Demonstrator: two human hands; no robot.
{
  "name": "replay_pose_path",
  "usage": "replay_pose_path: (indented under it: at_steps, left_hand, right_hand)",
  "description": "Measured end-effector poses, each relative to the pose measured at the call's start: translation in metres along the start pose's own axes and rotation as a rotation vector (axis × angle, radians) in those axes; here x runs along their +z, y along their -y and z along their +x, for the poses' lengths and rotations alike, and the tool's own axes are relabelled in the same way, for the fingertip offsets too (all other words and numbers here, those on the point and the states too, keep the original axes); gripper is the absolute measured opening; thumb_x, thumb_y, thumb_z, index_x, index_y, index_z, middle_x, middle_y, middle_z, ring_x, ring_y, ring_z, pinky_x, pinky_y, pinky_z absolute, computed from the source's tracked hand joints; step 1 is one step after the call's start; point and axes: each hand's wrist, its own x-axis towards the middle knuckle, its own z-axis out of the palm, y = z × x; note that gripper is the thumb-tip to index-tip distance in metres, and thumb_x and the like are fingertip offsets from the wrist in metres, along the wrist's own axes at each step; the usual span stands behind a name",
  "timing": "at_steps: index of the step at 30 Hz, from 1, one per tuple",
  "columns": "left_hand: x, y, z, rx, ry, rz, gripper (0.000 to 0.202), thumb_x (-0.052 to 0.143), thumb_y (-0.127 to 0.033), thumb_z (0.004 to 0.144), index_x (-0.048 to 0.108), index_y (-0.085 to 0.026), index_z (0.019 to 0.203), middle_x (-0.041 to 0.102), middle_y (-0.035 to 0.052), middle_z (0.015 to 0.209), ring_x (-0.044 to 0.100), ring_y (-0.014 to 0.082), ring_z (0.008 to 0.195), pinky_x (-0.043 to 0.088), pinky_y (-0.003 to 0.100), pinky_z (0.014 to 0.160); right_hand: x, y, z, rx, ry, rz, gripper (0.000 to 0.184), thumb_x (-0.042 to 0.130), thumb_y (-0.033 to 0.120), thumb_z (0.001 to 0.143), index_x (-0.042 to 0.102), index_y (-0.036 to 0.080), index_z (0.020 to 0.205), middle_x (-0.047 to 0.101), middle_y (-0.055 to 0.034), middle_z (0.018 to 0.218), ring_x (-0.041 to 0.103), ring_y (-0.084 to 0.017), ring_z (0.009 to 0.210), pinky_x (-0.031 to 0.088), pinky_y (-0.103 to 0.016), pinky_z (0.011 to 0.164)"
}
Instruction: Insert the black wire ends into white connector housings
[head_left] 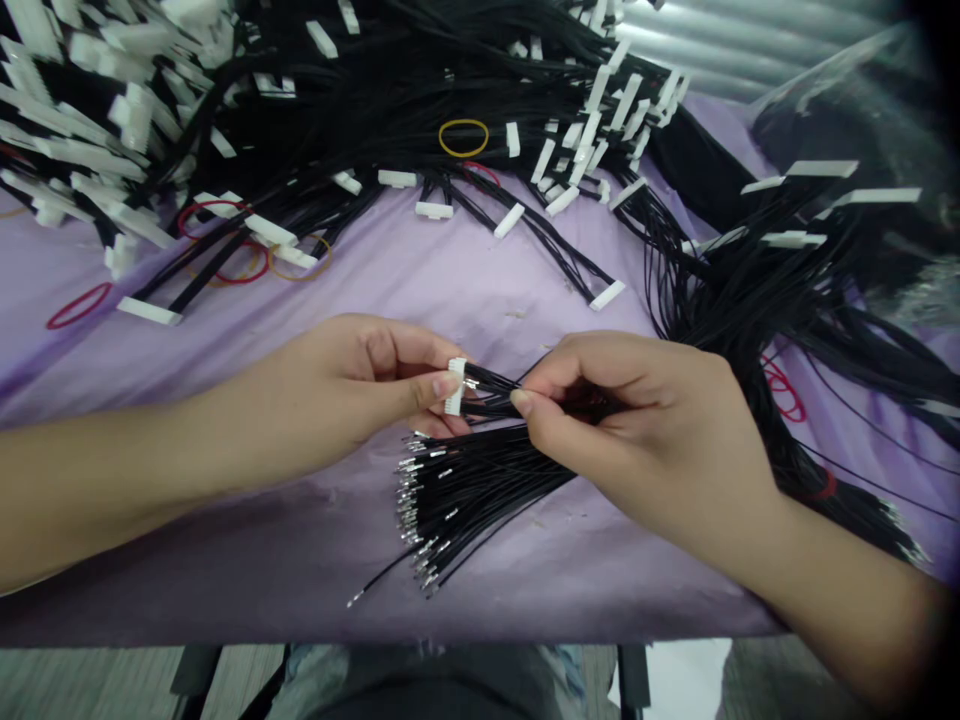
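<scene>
Between the thumb and fingers of my left hand [397, 375] is a white multi-pin connector housing [455, 387], held upright with its wires running out to the right. My right hand [600, 400] pinches thin black wires [491, 380] just right of the housing. A small metal terminal shows close to the housing's right face. Below both hands, a fanned bundle of loose black wires [480, 490] lies on the purple cloth, its crimped metal ends pointing left. The right palm covers part of these wires.
Piles of black wire harnesses [360, 90] with white connectors [97, 130] fill the back. At right lie more harnesses [750, 270] and a clear plastic bag [885, 150]. Red and yellow rubber bands [79, 306] are scattered on the purple cloth [225, 560]. The table edge is in front.
</scene>
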Motion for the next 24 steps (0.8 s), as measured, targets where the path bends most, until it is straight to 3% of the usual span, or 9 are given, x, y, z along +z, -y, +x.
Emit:
replay_pose_path:
  at_steps: [3, 9, 15, 24]
  left_hand:
    - [0.0007, -0.0003, 0.0012, 0.006, -0.006, 0.025, 0.015, 0.055, -0.009, 0.087, 0.067, -0.002, 0.091, 0.073, 0.0056, 0.077, 0.066, 0.0094, 0.069, 0.051, 0.011, 0.065]
    - [0.0015, -0.0017, 0.0007, -0.013, -0.014, -0.012, 0.012, 0.056, -0.009, 0.085, 0.067, -0.003, 0.086, 0.071, 0.0025, 0.071, 0.065, 0.0079, 0.065, 0.051, 0.010, 0.062]
    - [0.0014, -0.0061, -0.0027, -0.050, -0.015, 0.026, 0.014, 0.055, -0.009, 0.089, 0.067, -0.004, 0.096, 0.072, 0.0032, 0.077, 0.065, 0.0083, 0.071, 0.051, 0.012, 0.066]
    - [0.0026, -0.0056, -0.0013, -0.078, -0.008, -0.003, 0.012, 0.054, -0.008, 0.090, 0.066, -0.004, 0.090, 0.070, 0.0021, 0.075, 0.062, 0.0073, 0.069, 0.049, 0.011, 0.064]
  right_hand:
    - [-0.0004, 0.0015, 0.0001, 0.008, 0.010, 0.017, 0.014, 0.064, 0.006, 0.073, 0.063, 0.016, 0.064, 0.058, 0.0049, 0.057, 0.047, -0.005, 0.050, 0.039, -0.021, 0.048]
    - [-0.0009, 0.0027, 0.0000, 0.065, 0.036, 0.062, 0.013, 0.063, 0.008, 0.073, 0.063, 0.017, 0.064, 0.056, 0.0059, 0.055, 0.045, -0.004, 0.048, 0.036, -0.020, 0.045]
    - [-0.0021, 0.0031, 0.0013, 0.074, 0.036, 0.022, 0.014, 0.062, 0.007, 0.072, 0.062, 0.018, 0.062, 0.058, 0.0038, 0.056, 0.047, -0.007, 0.049, 0.035, -0.023, 0.045]
    - [-0.0005, 0.0014, 0.0007, 0.072, 0.024, 0.006, 0.013, 0.063, 0.009, 0.072, 0.061, 0.018, 0.061, 0.053, 0.0047, 0.053, 0.041, -0.006, 0.046, 0.035, -0.023, 0.045]
